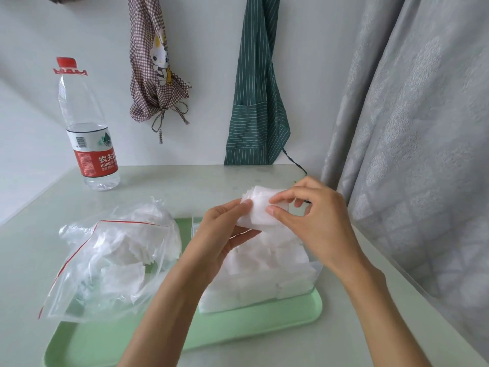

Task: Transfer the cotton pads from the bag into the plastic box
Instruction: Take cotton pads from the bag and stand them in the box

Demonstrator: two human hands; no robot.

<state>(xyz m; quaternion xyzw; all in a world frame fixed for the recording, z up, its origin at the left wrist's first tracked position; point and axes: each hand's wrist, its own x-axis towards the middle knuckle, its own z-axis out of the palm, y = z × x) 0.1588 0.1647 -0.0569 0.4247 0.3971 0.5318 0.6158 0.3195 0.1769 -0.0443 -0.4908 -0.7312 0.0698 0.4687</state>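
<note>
Cotton pads (260,207) form a small stack held above the clear plastic box (296,282), long axis running left to right, flat face toward the camera. Left hand (225,234) pinches the stack's left end with thumb and curled fingers; right hand (312,215) grips its right end with curled fingertips. More pads fill the box and the zip bag (111,260) beside it on the green tray (251,324).

Stack of white cotton pads (260,207) pinched between the fingers of the left hand (219,234) and right hand (315,221), clear plastic box (264,282) heaped with pads directly below the fingers, zip bag (111,260) left of them, green tray (238,329) underneath, water bottle (87,128) beyond.
</note>
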